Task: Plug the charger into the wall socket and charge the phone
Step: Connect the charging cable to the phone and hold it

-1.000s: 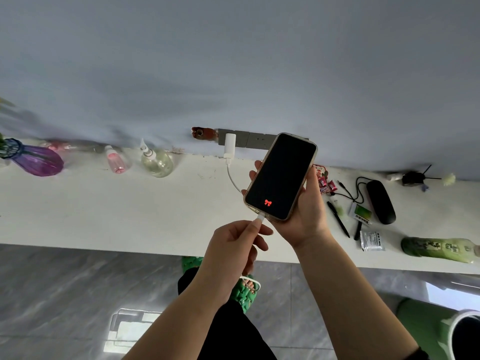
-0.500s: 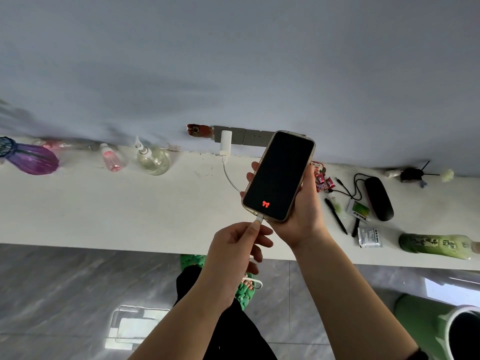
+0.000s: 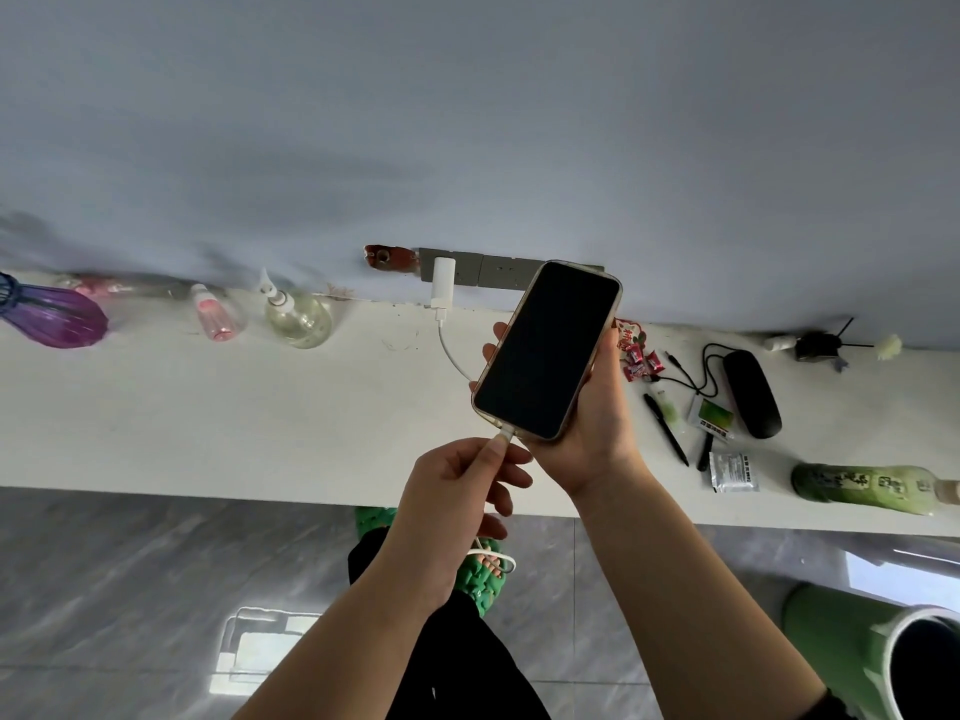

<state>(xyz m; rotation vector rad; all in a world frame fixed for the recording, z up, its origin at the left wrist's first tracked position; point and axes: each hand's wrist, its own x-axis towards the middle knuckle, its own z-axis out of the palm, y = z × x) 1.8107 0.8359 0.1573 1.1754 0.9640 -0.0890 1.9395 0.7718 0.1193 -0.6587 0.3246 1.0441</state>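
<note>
A white charger (image 3: 441, 287) sits plugged into the grey wall socket strip (image 3: 493, 271) above the white ledge. Its white cable (image 3: 452, 356) curves down behind the phone. My right hand (image 3: 592, 423) grips a phone (image 3: 545, 350) with a dark screen, held tilted above the ledge. My left hand (image 3: 457, 491) pinches the cable's connector (image 3: 504, 436) at the phone's bottom edge, where it sits in the port. A loop of cable hangs below my left hand.
On the white ledge (image 3: 208, 423) stand a purple vase (image 3: 52, 317), a pink bottle (image 3: 213, 317) and a clear pump bottle (image 3: 296, 317) at left. At right lie candies, pens, a black case (image 3: 753, 400), packets and a green bottle (image 3: 872, 485). A green bin (image 3: 883, 652) stands bottom right.
The small red bow on the phone screen has gone; the screen is fully dark. The connector has gone from just below the phone into its bottom edge. Both hands stayed nearly in place.
</note>
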